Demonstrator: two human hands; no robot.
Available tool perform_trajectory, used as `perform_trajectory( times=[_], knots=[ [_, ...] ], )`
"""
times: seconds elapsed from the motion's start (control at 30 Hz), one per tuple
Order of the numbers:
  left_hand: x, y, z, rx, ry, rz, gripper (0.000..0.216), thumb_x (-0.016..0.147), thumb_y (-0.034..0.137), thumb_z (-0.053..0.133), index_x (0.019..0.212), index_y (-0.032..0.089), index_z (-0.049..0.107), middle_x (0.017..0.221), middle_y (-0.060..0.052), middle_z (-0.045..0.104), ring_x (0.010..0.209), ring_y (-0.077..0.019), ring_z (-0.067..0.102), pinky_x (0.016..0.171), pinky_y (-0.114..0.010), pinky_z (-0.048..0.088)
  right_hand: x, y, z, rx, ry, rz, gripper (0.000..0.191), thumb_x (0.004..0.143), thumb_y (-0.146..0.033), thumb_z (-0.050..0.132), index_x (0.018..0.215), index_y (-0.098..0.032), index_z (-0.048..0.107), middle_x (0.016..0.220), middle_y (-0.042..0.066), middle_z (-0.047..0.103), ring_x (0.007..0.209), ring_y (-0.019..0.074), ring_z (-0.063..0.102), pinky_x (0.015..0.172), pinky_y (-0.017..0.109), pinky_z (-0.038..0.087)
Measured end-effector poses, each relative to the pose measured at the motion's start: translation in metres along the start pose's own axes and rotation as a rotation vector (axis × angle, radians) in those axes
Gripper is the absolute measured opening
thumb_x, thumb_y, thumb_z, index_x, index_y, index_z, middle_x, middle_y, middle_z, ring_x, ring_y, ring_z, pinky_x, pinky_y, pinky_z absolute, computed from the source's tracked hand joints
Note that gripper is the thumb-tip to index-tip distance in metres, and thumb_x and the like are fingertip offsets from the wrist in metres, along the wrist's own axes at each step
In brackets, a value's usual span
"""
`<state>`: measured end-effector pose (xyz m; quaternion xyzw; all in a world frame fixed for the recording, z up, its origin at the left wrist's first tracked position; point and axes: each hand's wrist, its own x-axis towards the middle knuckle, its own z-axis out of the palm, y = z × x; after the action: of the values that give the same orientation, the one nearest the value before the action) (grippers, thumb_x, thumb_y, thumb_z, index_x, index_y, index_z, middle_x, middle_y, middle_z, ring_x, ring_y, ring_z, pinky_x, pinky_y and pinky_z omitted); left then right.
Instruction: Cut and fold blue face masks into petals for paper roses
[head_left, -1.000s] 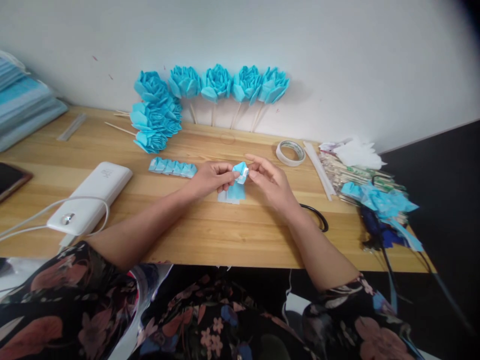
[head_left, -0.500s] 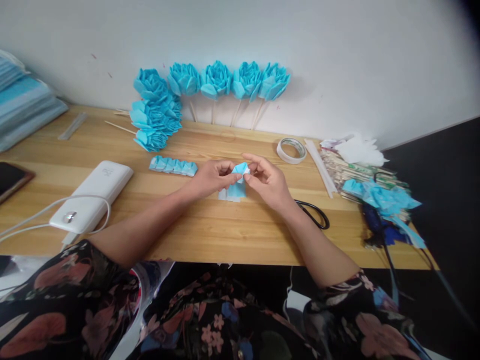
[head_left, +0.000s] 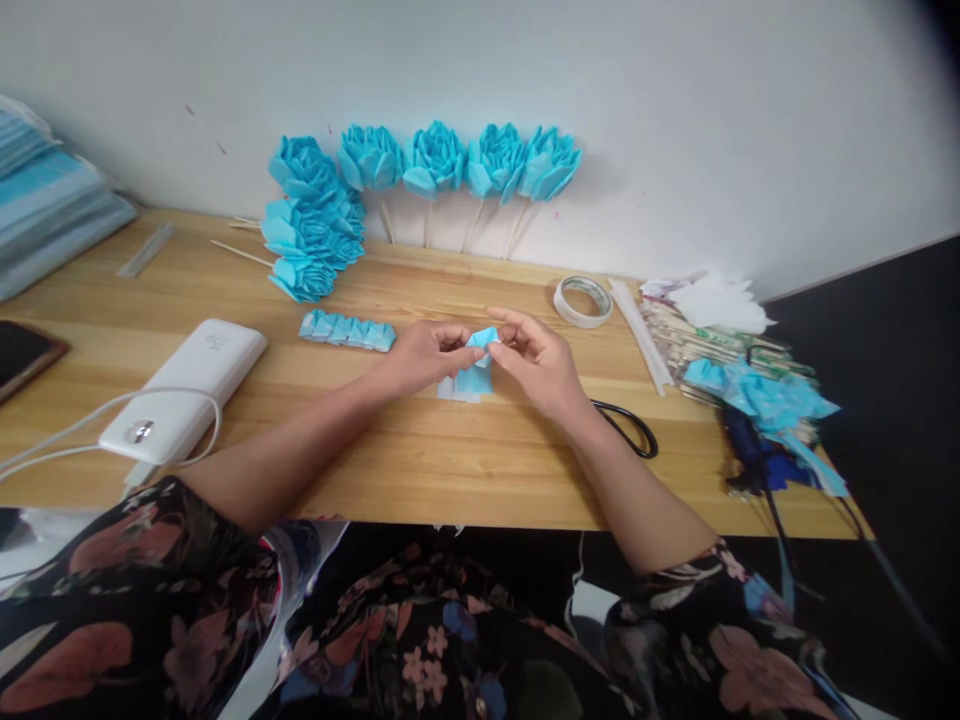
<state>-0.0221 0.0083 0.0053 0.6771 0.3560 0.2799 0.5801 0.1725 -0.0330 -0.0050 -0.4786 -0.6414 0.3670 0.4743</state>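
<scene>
A small light-blue folded piece (head_left: 484, 338), like thin paper or fabric, is held between my two hands above the middle of the table. My left hand (head_left: 429, 357) pinches its left side with thumb and fingers. On the right side, my right hand (head_left: 536, 358) pinches a corner between thumb and forefinger. Below them lie flat blue and white pieces (head_left: 474, 381), partly covered by my fingers. Left of my left hand sits a row of folded blue petals (head_left: 347, 330).
Blue artificial flowers (head_left: 435, 160) on sticks lean on the wall; more are heaped at left. A white power bank (head_left: 184, 392) with a cable lies left. A tape roll (head_left: 583, 301), scissors handles (head_left: 630, 428), glue sticks (head_left: 642, 338) and piled blue scraps (head_left: 765, 392) are right.
The upper part of the folded piece has turned down slightly at its right corner, where less white shows. Both hands stay in nearly the same place.
</scene>
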Motion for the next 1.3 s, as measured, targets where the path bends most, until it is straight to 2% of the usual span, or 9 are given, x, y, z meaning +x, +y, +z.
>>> perform_trajectory(
  times=[0.17, 0.4, 0.5, 0.67, 0.83, 0.97, 1.2, 1.3],
  knots=[
    [0.0011, 0.0023, -0.0013, -0.045, 0.035, -0.039, 0.022, 0.080, 0.037, 0.069, 0.078, 0.015, 0.064, 0.061, 0.002, 0.058, 0.052, -0.0069, 0.050, 0.048, -0.018, 0.040, 0.0014, 0.0011, -0.0020, -0.033, 0.101, -0.015, 0.038, 0.085, -0.032, 0.067, 0.123, -0.023, 0.067, 0.079, -0.003, 0.060, 0.074, 0.0127, 0.060, 0.072, 0.030, 0.052],
    [0.0020, 0.0029, -0.0004, -0.035, 0.068, -0.060, 0.019, 0.079, 0.032, 0.069, 0.075, 0.015, 0.063, 0.059, 0.003, 0.057, 0.050, -0.0061, 0.048, 0.048, -0.018, 0.039, 0.0002, 0.0001, -0.0045, 0.039, 0.126, 0.001, 0.034, 0.093, -0.037, 0.060, 0.125, -0.025, 0.065, 0.080, -0.001, 0.064, 0.075, 0.0150, 0.063, 0.078, 0.035, 0.056],
    [0.0024, 0.0019, -0.0009, -0.043, 0.095, -0.052, 0.019, 0.078, 0.034, 0.068, 0.077, 0.015, 0.063, 0.059, 0.003, 0.057, 0.051, -0.0065, 0.049, 0.048, -0.018, 0.040, -0.0003, 0.0007, -0.0040, 0.057, 0.074, 0.019, 0.038, 0.096, -0.045, 0.056, 0.130, -0.027, 0.062, 0.086, 0.001, 0.066, 0.080, 0.0164, 0.065, 0.080, 0.037, 0.057],
    [0.0023, 0.0016, -0.0009, -0.066, 0.096, -0.028, 0.026, 0.079, 0.040, 0.067, 0.072, 0.016, 0.061, 0.060, 0.002, 0.056, 0.052, -0.0072, 0.049, 0.048, -0.019, 0.039, 0.0003, 0.0057, -0.0006, -0.006, -0.063, -0.015, 0.053, 0.090, -0.046, 0.065, 0.138, -0.027, 0.054, 0.091, 0.002, 0.066, 0.082, 0.0161, 0.062, 0.076, 0.034, 0.056],
    [0.0024, 0.0036, 0.0004, -0.066, 0.106, 0.034, 0.032, 0.074, 0.046, 0.073, 0.073, 0.016, 0.063, 0.060, 0.003, 0.054, 0.054, -0.0068, 0.045, 0.050, -0.020, 0.037, -0.0002, 0.0059, 0.0023, -0.068, -0.055, -0.033, 0.051, 0.088, -0.032, 0.066, 0.137, -0.025, 0.055, 0.083, -0.001, 0.063, 0.073, 0.0137, 0.058, 0.067, 0.029, 0.051],
    [0.0011, 0.0055, 0.0009, -0.063, 0.125, 0.080, 0.034, 0.073, 0.046, 0.076, 0.070, 0.016, 0.061, 0.060, 0.004, 0.053, 0.057, -0.0070, 0.044, 0.054, -0.021, 0.037, -0.0004, 0.0018, 0.0039, -0.073, -0.050, -0.049, 0.051, 0.085, -0.024, 0.065, 0.135, -0.024, 0.057, 0.079, -0.003, 0.060, 0.070, 0.0129, 0.056, 0.067, 0.029, 0.051],
    [-0.0014, 0.0074, -0.0004, -0.031, 0.141, 0.098, 0.028, 0.080, 0.041, 0.069, 0.071, 0.016, 0.060, 0.059, 0.004, 0.053, 0.055, -0.0079, 0.045, 0.055, -0.022, 0.037, -0.0007, -0.0002, -0.0006, -0.002, -0.076, -0.045, 0.045, 0.090, -0.031, 0.061, 0.135, -0.025, 0.056, 0.089, 0.001, 0.064, 0.081, 0.0153, 0.061, 0.077, 0.033, 0.054],
    [-0.0003, 0.0053, -0.0005, -0.033, 0.142, 0.118, 0.029, 0.080, 0.043, 0.069, 0.072, 0.016, 0.061, 0.059, 0.004, 0.053, 0.055, -0.0077, 0.045, 0.054, -0.023, 0.037, -0.0009, 0.0008, -0.0014, 0.027, -0.041, -0.041, 0.044, 0.091, -0.035, 0.062, 0.134, -0.026, 0.058, 0.093, 0.002, 0.065, 0.086, 0.0159, 0.063, 0.080, 0.035, 0.055]
  ],
)
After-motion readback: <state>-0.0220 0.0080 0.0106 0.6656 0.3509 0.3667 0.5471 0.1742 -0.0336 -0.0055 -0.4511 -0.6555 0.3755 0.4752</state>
